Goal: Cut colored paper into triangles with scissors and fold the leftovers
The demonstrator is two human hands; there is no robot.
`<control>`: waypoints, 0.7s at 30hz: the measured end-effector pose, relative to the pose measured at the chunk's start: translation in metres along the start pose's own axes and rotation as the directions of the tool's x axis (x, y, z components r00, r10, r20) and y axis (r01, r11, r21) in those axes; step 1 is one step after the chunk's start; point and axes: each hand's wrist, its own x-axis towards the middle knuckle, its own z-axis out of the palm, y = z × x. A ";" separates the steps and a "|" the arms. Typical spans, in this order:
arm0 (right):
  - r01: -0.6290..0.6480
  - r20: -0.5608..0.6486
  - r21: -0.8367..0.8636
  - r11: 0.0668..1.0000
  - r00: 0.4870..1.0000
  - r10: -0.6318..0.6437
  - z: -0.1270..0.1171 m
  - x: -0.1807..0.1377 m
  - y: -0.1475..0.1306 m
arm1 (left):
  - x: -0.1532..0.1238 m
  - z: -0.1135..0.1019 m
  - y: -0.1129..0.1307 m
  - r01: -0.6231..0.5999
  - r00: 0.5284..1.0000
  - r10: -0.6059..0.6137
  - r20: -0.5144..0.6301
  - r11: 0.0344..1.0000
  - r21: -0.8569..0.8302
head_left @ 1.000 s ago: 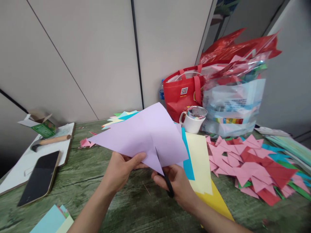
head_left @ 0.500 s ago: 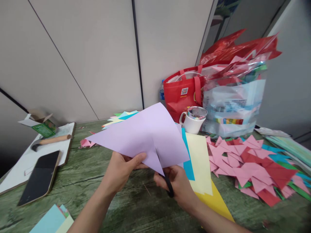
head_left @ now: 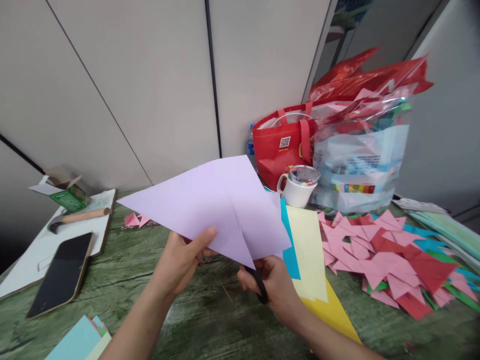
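Note:
A large sheet of lilac paper is held up above the table, with a cut line running from its lower edge toward its middle. My left hand pinches the paper's lower left edge, thumb on top and fingers beneath. In my right hand is a pair of scissors; the black handle shows, while the blades are hidden by the paper. Just right of the sheet lie blue paper, pale yellow paper and deep yellow paper.
Folded pink and red paper pieces are heaped at the right. Behind stand a white mug, a red bag and a clear plastic bag. A phone, a hammer and a small box are at the left.
My left hand has shifted slightly left, and the lilac paper's left point has swung left with it. The sheet lies flatter around the cut. My right hand stays nearly in place.

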 end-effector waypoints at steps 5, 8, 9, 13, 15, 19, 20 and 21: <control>-0.001 -0.009 -0.002 1.000 1.000 0.001 -0.001 0.000 0.007 | 0.001 0.001 0.003 0.003 1.000 -0.002 -0.027 1.000 0.018; -0.044 -0.006 0.027 0.999 0.999 0.044 -0.001 -0.001 0.005 | 0.002 -0.001 0.002 0.003 0.999 -0.001 -0.036 0.999 0.044; -0.056 -0.010 0.036 0.998 0.998 0.056 -0.001 -0.001 0.004 | 0.002 -0.001 0.002 0.003 0.999 -0.001 -0.038 0.998 0.055; -0.070 -0.051 0.032 0.997 0.996 0.071 -0.002 -0.001 0.003 | 0.001 0.000 0.001 0.013 0.999 -0.009 -0.040 0.996 0.086; -0.061 -0.058 0.038 0.997 0.996 0.063 -0.003 -0.001 0.004 | 0.000 0.001 0.001 0.010 0.999 -0.006 -0.050 0.996 0.089; -0.049 -0.051 0.047 0.998 0.997 0.051 -0.004 0.000 0.008 | -0.001 0.002 0.000 0.004 0.998 0.001 -0.058 0.996 0.088; -0.051 -0.053 0.052 0.997 0.997 0.054 -0.004 0.001 0.008 | -0.001 0.001 -0.001 0.000 0.999 0.004 -0.054 0.996 0.087; -0.055 -0.054 0.060 0.997 0.997 0.058 -0.004 0.001 0.008 | 0.000 0.001 -0.001 -0.002 0.999 0.006 -0.049 0.996 0.089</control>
